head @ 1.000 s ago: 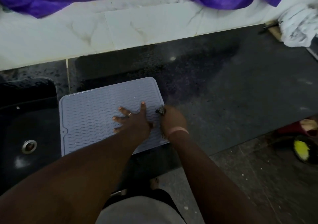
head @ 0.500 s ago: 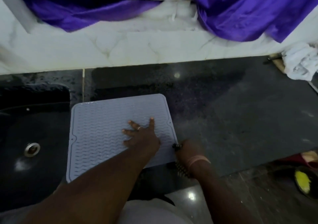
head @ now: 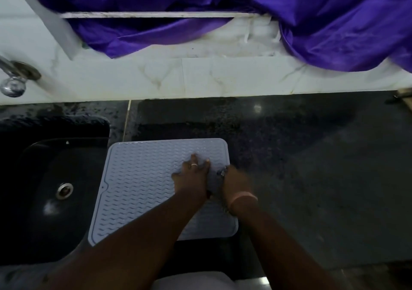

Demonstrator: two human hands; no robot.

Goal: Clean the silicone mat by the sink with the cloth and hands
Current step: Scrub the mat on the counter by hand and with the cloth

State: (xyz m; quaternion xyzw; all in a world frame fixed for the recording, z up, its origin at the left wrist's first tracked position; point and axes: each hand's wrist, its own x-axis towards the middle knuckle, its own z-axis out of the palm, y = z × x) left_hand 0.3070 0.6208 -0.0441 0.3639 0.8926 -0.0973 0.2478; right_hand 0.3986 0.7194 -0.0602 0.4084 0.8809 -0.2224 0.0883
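Mat (head: 142, 185) first: pale grey silicone with a wavy ribbed face, it lies flat on the dark counter (head: 312, 167), its left edge overhanging the black sink (head: 44, 189) and its long axis running from the person's body toward the tiled wall (head: 178, 78). Both hands sit on its right half, close together. The left hand (head: 191, 176) presses down with fingers spread and fairly straight, a ring on one of them, pinning the sheet in place. The right hand (head: 236, 182), pink band at the wrist, is curled near the mat's right edge around something small and dark that peeks out at its knuckles; motion blur makes it hard to say whether that is the cloth or a scrubber, so I can only call it a closed grip on a dark cleaning thing. Most of the unwiped surface, as I judge it, stretches leftward and toward the sink from that working hand, so the coming strokes probably need to travel left across the ribs while the left hand shifts out of the way. A tap (head: 13, 82) sits at the upper left, and purple fabric (head: 323, 22) drapes over the ledge behind.
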